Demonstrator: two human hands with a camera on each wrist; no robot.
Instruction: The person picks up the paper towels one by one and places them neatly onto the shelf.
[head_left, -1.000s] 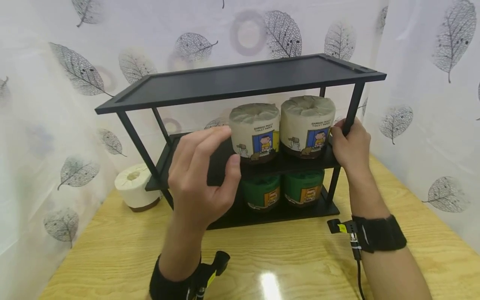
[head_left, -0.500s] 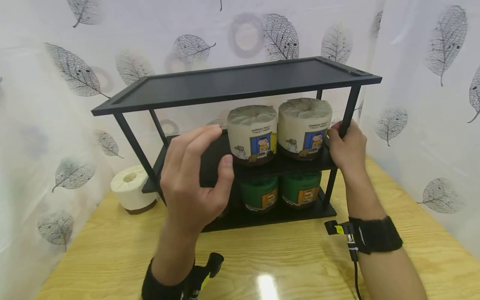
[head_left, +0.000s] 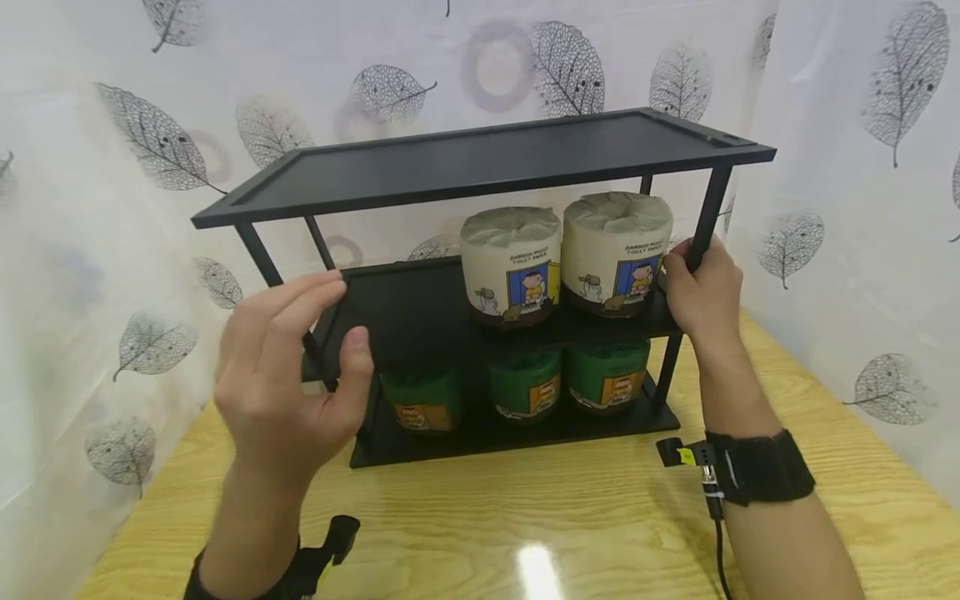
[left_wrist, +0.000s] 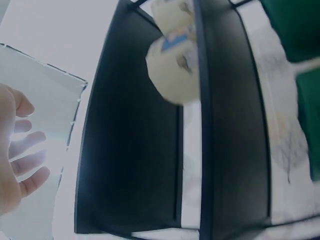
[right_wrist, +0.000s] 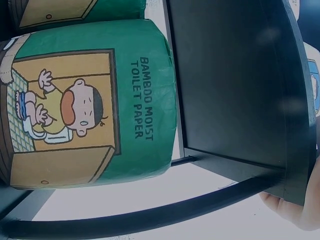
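My left hand is raised in front of the left end of a black three-tier shelf rack, thumb and fingers apart with nothing between them. The left wrist view shows the same hand with loosely bent fingers. At the rack's right side my right hand grips the front post, by the middle shelf. Two cream-wrapped toilet paper rolls, one left and one right, stand side by side on that shelf's right half. Below them, several green-wrapped toilet paper rolls stand on the bottom shelf.
The rack stands on a wood-grain table. Behind it hangs a white curtain with leaf prints. Each wrist wears a black strap with a small camera, and a cable runs from the right one.
My left hand has moved left, away from the cream rolls, uncovering a green roll at the bottom left. It now covers the white roll behind the rack's left end. My right hand keeps its grip.
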